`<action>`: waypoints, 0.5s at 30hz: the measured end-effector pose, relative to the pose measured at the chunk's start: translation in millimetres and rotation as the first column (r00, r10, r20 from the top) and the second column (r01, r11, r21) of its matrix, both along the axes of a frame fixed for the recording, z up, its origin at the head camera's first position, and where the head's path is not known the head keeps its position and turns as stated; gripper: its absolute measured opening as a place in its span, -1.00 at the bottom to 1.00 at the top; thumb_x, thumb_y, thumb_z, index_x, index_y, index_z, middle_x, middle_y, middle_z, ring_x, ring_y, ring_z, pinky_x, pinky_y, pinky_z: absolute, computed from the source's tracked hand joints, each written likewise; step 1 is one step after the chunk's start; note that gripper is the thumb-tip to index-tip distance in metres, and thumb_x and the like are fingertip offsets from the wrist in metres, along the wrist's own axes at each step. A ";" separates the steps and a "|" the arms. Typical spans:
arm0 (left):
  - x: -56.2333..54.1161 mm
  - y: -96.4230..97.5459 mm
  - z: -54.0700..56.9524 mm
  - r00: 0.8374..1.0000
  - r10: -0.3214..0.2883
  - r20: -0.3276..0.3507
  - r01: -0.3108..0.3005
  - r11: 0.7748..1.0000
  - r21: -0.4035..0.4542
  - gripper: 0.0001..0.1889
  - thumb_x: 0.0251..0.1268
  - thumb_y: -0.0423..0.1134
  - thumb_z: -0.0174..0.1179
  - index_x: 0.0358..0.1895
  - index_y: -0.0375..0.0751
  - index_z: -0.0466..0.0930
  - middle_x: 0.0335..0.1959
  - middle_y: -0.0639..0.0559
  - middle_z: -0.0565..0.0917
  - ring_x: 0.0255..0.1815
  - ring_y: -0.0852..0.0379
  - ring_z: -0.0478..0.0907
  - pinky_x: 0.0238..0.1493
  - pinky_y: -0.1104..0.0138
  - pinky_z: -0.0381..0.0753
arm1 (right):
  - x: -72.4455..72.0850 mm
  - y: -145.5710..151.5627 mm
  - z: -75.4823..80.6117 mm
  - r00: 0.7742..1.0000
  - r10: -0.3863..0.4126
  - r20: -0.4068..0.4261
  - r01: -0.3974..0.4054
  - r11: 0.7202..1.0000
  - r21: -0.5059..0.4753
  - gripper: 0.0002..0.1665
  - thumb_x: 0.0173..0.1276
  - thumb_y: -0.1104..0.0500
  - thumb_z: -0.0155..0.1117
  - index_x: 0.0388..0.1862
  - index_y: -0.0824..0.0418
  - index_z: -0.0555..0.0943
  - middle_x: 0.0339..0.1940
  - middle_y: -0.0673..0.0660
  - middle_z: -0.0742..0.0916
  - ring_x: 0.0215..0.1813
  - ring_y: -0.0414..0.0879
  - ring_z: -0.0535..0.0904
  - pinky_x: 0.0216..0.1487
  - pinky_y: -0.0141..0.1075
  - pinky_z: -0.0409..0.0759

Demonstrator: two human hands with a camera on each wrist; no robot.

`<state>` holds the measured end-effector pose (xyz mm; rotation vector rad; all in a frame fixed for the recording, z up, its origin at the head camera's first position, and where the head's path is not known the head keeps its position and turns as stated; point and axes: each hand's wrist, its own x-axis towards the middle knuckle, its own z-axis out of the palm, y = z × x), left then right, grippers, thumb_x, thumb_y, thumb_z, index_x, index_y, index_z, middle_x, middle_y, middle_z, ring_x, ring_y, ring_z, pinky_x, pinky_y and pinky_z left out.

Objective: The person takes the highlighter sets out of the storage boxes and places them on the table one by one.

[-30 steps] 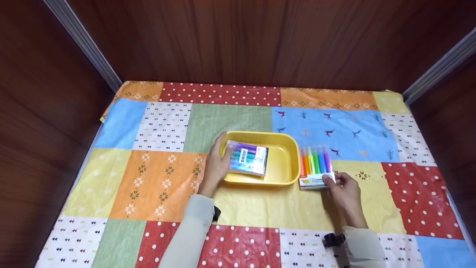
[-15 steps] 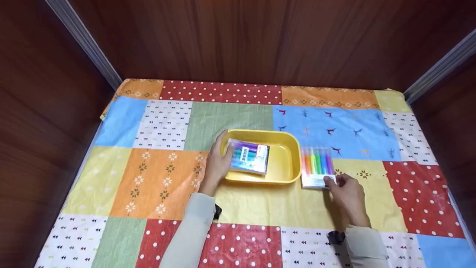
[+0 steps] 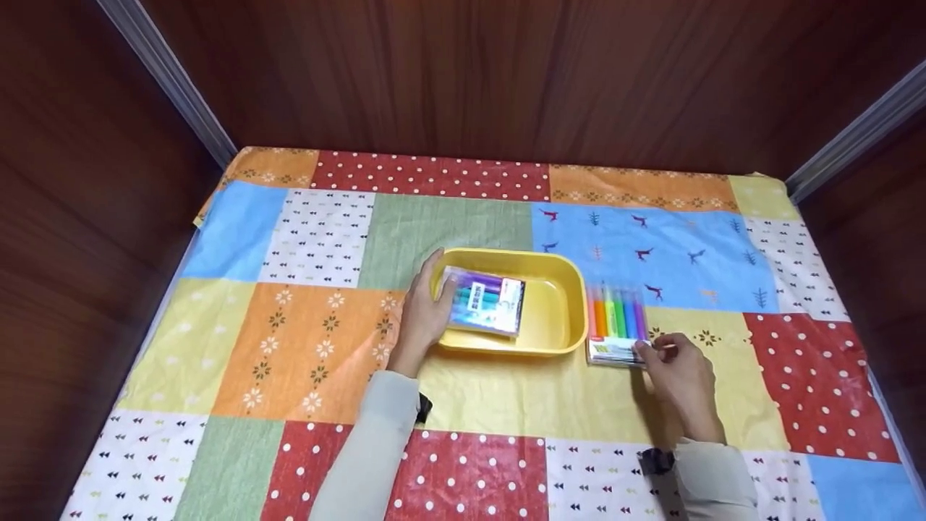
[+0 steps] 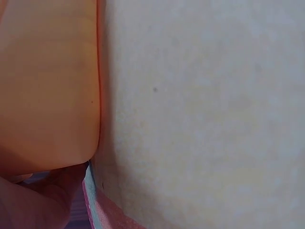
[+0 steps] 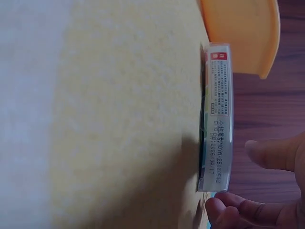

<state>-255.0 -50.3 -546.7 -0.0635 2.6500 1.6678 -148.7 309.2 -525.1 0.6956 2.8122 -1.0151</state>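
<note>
My left hand (image 3: 425, 312) holds the left end of a yellow plastic tray (image 3: 553, 346), its thumb inside the rim and its fingers along the outer wall. Inside the tray lies a clear pack of purple, teal and blue pens (image 3: 485, 304), on the left side next to that thumb. Against the tray's right end, a pack of rainbow-coloured markers (image 3: 615, 325) lies flat on the cloth. At its near right corner is my right hand (image 3: 680, 376). The right wrist view shows the thumb (image 5: 267, 153) apart from the pack and the fingertips (image 5: 217, 210) by its end.
A patchwork tablecloth (image 3: 311, 354) covers the table. Dark wood panels (image 3: 463, 79) stand behind it and on both sides, with metal strips (image 3: 173, 79) at the corners. Each wrist wears a black strap (image 3: 657, 462).
My right hand has shifted slightly to the right at the corner of the marker pack. The left hand, the tray and the pens in it stay nearly as they were.
</note>
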 end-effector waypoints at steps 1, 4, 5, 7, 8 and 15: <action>-0.2 -0.1 0.0 1.000 -0.001 0.000 0.001 1.000 -0.001 -0.41 0.55 0.00 0.02 0.57 0.28 0.15 0.59 0.03 0.29 0.58 -0.19 0.24 0.54 -0.16 0.24 | 0.0 -0.3 0.7 1.000 0.004 -0.002 -0.004 1.000 0.003 -0.41 0.44 -0.16 0.21 0.13 0.33 0.55 -0.06 0.32 0.71 -0.12 0.08 0.61 -0.24 -0.31 0.44; -0.2 -0.3 -0.5 1.000 -0.005 0.001 0.005 1.000 -0.006 -0.41 0.54 0.01 0.02 0.57 0.30 0.14 0.59 0.03 0.28 0.57 -0.19 0.25 0.53 -0.17 0.25 | 0.0 -1.3 2.8 1.000 0.021 -0.008 -0.021 1.000 0.004 -0.39 0.45 -0.17 0.20 0.15 0.33 0.54 -0.01 0.35 0.70 -0.12 0.09 0.61 -0.27 -0.31 0.45; -0.1 -0.2 -0.5 1.000 -0.006 0.002 0.006 1.000 -0.008 -0.41 0.54 0.02 0.02 0.57 0.32 0.14 0.59 0.04 0.28 0.57 -0.19 0.25 0.53 -0.17 0.25 | -0.2 -1.6 3.7 1.000 0.028 -0.009 -0.028 1.000 0.001 -0.38 0.45 -0.18 0.20 0.16 0.33 0.54 0.00 0.35 0.70 -0.13 0.08 0.60 -0.29 -0.32 0.46; 0.0 -0.1 -0.6 1.000 -0.008 0.003 0.008 1.000 -0.009 -0.41 0.54 0.02 0.02 0.57 0.32 0.13 0.59 0.03 0.28 0.57 -0.21 0.26 0.52 -0.18 0.26 | -0.9 -2.9 6.0 0.999 0.040 -0.018 -0.040 0.999 0.007 -0.36 0.45 -0.19 0.20 0.17 0.32 0.53 0.01 0.36 0.69 -0.13 0.08 0.60 -0.30 -0.32 0.46; 0.1 -0.1 -0.5 1.000 -0.008 0.007 0.008 1.000 -0.011 -0.41 0.54 0.03 0.02 0.56 0.35 0.13 0.59 0.03 0.28 0.57 -0.21 0.26 0.52 -0.19 0.26 | -1.5 -3.6 7.3 0.999 0.047 -0.026 -0.047 0.999 0.012 -0.36 0.45 -0.20 0.20 0.17 0.32 0.53 0.02 0.36 0.69 -0.14 0.08 0.60 -0.30 -0.32 0.46; 0.2 0.2 1.0 1.000 0.001 0.013 -0.001 1.000 0.013 -0.42 0.55 0.00 0.02 0.56 0.31 0.15 0.59 0.00 0.29 0.57 -0.22 0.25 0.51 -0.20 0.27 | -7.0 -10.6 15.3 0.994 0.098 -0.057 -0.096 0.995 0.033 -0.38 0.44 -0.17 0.22 0.18 0.31 0.53 0.04 0.35 0.69 -0.12 0.09 0.59 -0.26 -0.30 0.40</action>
